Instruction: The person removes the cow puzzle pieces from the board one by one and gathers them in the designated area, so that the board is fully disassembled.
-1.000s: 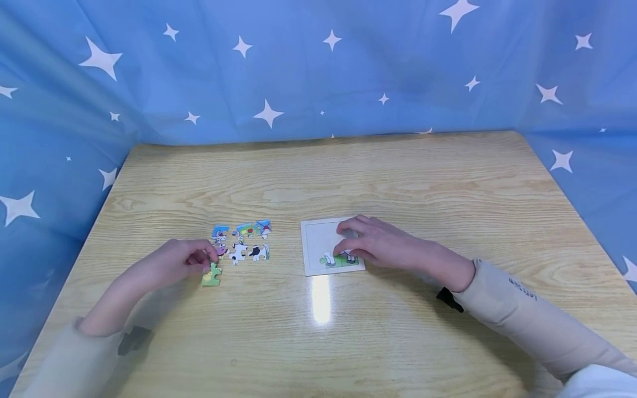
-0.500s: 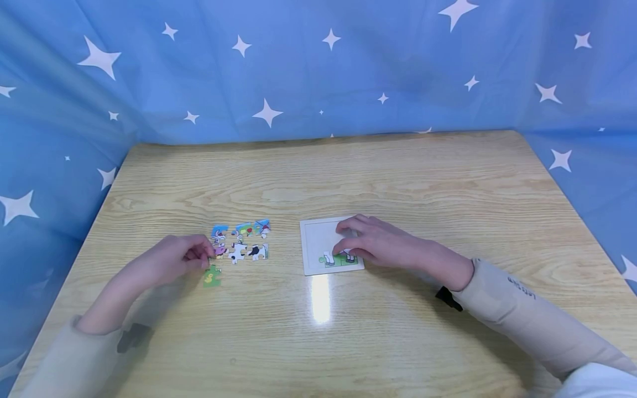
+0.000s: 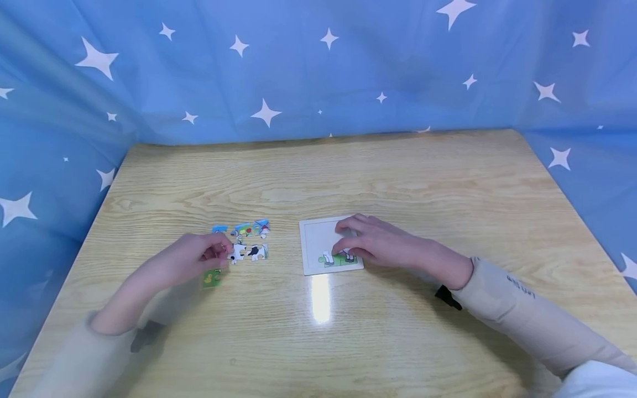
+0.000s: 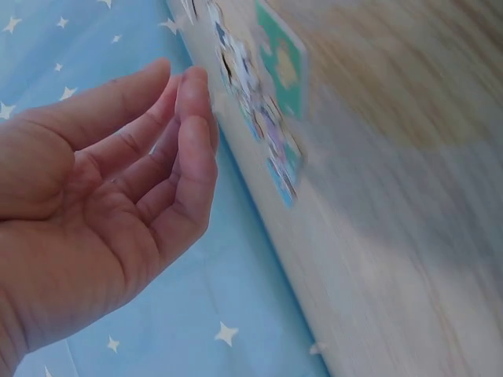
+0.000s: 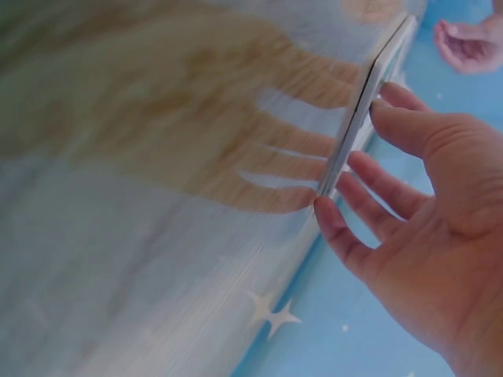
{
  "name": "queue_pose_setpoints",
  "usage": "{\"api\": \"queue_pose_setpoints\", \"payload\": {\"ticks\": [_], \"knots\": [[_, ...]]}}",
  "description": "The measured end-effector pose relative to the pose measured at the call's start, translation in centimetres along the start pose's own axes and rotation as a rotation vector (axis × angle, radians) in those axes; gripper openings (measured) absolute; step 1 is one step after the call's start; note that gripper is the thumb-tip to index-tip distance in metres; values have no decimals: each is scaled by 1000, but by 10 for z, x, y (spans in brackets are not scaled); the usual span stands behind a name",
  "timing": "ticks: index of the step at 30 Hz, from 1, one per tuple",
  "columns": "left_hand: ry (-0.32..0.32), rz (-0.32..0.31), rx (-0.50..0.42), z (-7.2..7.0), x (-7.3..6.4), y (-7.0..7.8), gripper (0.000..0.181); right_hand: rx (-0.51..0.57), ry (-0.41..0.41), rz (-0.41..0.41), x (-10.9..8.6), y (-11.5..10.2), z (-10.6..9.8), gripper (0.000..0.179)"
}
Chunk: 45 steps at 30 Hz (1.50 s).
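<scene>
My left hand (image 3: 191,257) hovers over the left side of a group of loose jigsaw pieces, thumb and fingers loosely curved with nothing between them in the left wrist view. Under its fingertips lie a green piece with a yellow figure (image 3: 211,278) and a white piece (image 3: 239,253); the hand hides others. Beside them is a black-and-white piece (image 3: 257,252). My right hand (image 3: 373,243) rests its spread fingertips on a white puzzle tray (image 3: 312,235). Green-and-white pieces (image 3: 328,260) lie along the tray's near side, partly covered by that hand.
Blue and red pieces (image 3: 261,226) form the back row of the loose group. All lies on a wood-grain table (image 3: 348,177). A blue curtain with white stars (image 3: 298,72) closes off the back and sides. Light glares on the table (image 3: 320,301) before the tray.
My left hand has moved right across the loose pieces, from beside the green piece to over the left column. The right hand and tray have stayed put.
</scene>
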<state>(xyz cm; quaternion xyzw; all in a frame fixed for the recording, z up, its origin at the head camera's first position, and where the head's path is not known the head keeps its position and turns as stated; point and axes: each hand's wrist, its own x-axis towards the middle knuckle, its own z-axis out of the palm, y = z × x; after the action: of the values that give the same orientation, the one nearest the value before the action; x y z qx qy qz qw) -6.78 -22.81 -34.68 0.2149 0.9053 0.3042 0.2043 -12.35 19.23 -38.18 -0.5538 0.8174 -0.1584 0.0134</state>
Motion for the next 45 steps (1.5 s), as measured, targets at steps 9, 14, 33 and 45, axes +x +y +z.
{"api": "queue_pose_setpoints", "payload": {"ticks": [9,14,33,45], "knots": [[-26,38,-4,7,9,16,14,21,-5,15,1,0,-1,33],[-50,86,-36,12,14,24,14,4,-17,7,1,-1,-1,33],[-80,147,1,21,34,50,9,0,46,-16,-2,8,8,40],[-87,190,-8,28,50,63,8,16,106,-12,-5,15,14,37]]}}
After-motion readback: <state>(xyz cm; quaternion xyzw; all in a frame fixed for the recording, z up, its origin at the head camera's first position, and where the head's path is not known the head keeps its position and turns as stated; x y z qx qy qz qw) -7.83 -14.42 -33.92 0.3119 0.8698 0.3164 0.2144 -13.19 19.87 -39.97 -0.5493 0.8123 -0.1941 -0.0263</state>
